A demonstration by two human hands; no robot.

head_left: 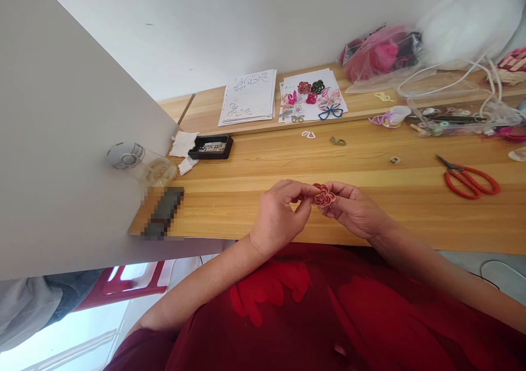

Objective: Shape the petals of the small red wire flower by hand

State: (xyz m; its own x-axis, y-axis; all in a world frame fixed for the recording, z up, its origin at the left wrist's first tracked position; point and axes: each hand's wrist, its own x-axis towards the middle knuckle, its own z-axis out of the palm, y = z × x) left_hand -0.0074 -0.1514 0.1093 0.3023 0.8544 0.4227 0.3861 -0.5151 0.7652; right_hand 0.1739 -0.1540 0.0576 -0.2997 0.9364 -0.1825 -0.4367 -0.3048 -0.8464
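A small dusty-red looped flower (324,196) with a yellowish centre is held up over the front edge of the wooden table. My right hand (353,206) grips it from the right, thumb and fingers closed on its edge and underside. From the left, my left hand (283,209) reaches in with its fingers bent, and the index fingertip touches the flower's petals near the centre. Thumb and index of that hand meet at the flower's left side. The underside of the flower is hidden by my fingers.
Red-handled scissors (468,179) lie at the right. Beyond my hands are a white loop (308,135), a green looped piece (337,141) and a small spool (395,160). Finished flowers rest on paper (341,100). Left stand a black tray (226,146) and a clear bottle (150,168).
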